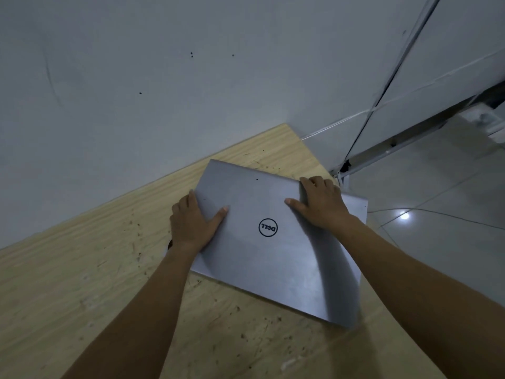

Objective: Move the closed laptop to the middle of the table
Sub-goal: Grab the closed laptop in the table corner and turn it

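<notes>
Both my hands, left (192, 220) and right (319, 203), clamp the closed laptop (273, 242) edges, ready to shift it from the bench (82, 283) corner.

A closed silver Dell laptop (276, 242) is seen lid-up on the wooden table (82, 283), its round black logo shown upside down at the middle of the lid. It is turned at an angle to the table's edges and placed at the far right corner, with its right part carried out past the table's right edge.
</notes>
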